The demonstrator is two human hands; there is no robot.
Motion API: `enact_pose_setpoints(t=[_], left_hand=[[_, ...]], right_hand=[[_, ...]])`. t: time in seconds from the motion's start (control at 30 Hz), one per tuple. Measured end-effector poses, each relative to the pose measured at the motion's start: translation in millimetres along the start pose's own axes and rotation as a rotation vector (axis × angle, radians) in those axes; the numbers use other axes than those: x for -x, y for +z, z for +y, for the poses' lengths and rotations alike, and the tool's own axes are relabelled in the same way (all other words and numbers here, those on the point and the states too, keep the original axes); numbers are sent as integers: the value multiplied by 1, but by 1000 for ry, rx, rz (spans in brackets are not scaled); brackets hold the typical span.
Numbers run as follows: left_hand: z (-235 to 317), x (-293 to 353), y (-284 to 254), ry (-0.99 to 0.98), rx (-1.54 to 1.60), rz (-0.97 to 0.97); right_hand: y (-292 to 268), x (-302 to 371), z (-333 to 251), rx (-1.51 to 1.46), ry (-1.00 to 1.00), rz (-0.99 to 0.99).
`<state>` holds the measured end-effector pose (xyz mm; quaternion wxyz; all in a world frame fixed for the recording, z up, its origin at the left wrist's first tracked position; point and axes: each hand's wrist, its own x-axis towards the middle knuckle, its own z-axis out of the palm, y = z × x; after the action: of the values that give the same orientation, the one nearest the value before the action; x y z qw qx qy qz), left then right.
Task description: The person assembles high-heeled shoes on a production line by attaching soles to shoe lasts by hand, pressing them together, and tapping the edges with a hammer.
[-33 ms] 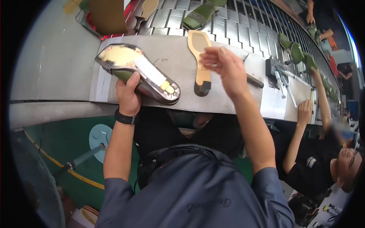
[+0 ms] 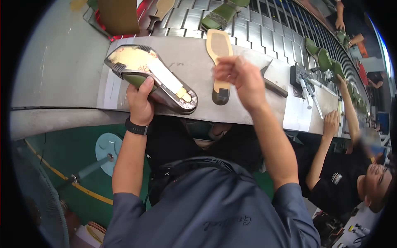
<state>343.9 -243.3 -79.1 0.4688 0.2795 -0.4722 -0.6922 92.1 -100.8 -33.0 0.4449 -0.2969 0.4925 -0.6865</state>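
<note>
My left hand [image 2: 139,99] grips a shoe on its last [image 2: 132,60] from the near side, thumb on the green strap. The shoe lies bottom up, showing a cream underside with a white strip, and dark edges. Over the workbench [image 2: 186,53], my right hand [image 2: 244,80] hovers with bent, slightly blurred fingers apart and nothing seen in them. Beneath those fingers is a tan shoe sole [image 2: 218,41] with a dark heel end, its middle partly hidden. To the right of this hand lies a dark-handled tool [image 2: 276,88], its pointed end partly behind the hand.
Beyond the bench runs a slatted metal conveyor [image 2: 244,39] carrying green sandals [image 2: 221,16]. White-handled tools [image 2: 308,95] sit by a dark block at right. A co-worker [image 2: 343,177] reaches over the bench. A light blue stool [image 2: 108,155] stands at lower left.
My right hand has shifted slightly left and its fingers have bent more. My left hand still holds the shoe. The whole view has moved a little.
</note>
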Motion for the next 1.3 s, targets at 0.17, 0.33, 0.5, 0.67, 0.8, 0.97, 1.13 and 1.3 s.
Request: enact_pose_setpoints(t=[0.17, 0.33, 0.5, 0.67, 0.8, 0.97, 1.13, 1.3], left_hand=[[2, 9, -3, 25, 22, -21], [-4, 7, -3, 63, -8, -21], [0, 0, 4, 75, -81, -14], [52, -38, 8, -61, -648, -301], [60, -46, 21, 109, -1343, -302], [87, 49, 57, 435, -1002, -491], [13, 125, 56, -328, -758, -519], [-2, 116, 72, -458, -687, -409]], right_hand=[[33, 24, 41, 418, -114, 125], [26, 9, 27, 300, 113, 120], [16, 32, 41, 558, -274, 226], [16, 87, 28, 1041, -279, 214], [31, 152, 22, 267, 128, 322], [18, 182, 32, -425, 296, 324], [10, 162, 57, -76, 465, 344], [10, 164, 58, -43, 423, 352]])
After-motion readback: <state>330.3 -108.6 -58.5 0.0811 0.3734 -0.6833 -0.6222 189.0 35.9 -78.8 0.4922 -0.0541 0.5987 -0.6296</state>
